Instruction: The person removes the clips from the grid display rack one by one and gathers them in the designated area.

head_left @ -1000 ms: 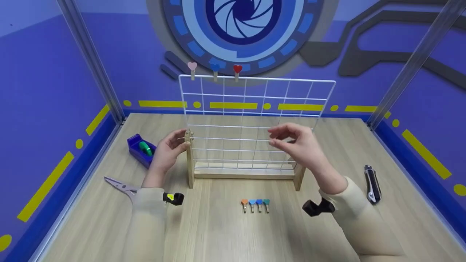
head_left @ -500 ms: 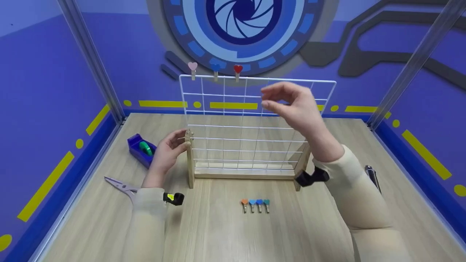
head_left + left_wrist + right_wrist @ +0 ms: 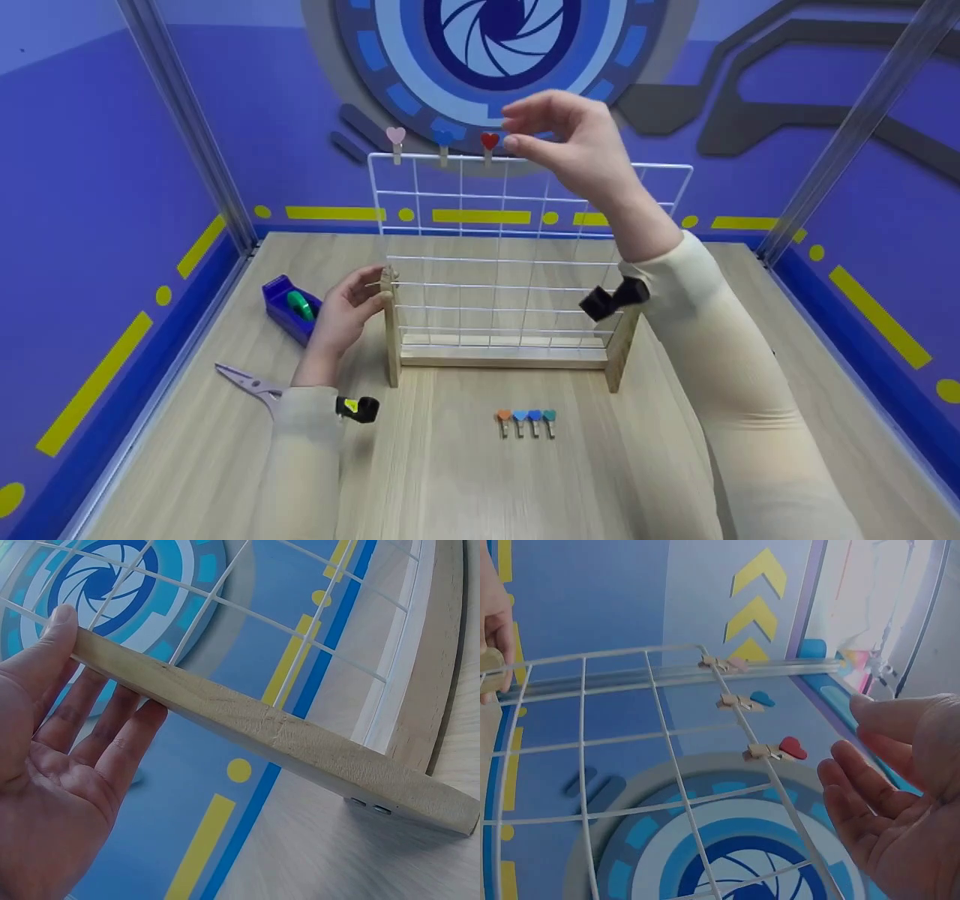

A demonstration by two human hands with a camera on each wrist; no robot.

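Observation:
My left hand (image 3: 346, 309) grips the upper end of the wooden side post (image 3: 225, 709) of a white wire grid rack (image 3: 501, 229), thumb on one face and fingers on the other. Three heart clothespins stand along the grid's top wire: a pink one (image 3: 396, 142), a blue one (image 3: 444, 144) and a red one (image 3: 489, 144). Raised at the top wire, my right hand (image 3: 574, 142) has its thumb and fingers spread beside the red heart. The right wrist view shows a gap between this hand (image 3: 907, 787) and the red clothespin (image 3: 784, 750), with nothing between the fingers.
Several heart clothespins (image 3: 526, 424) lie in a row on the table before the rack. At left are a purple tape dispenser (image 3: 289, 307) with green tape and grey scissors (image 3: 251, 386), partly behind the left sleeve. Walls enclose the table's back and sides.
My right hand has risen from mid-grid to above the top wire and shifted left, up to the red heart. My left hand has stayed on the post; the right sleeve now hides the box cutter.

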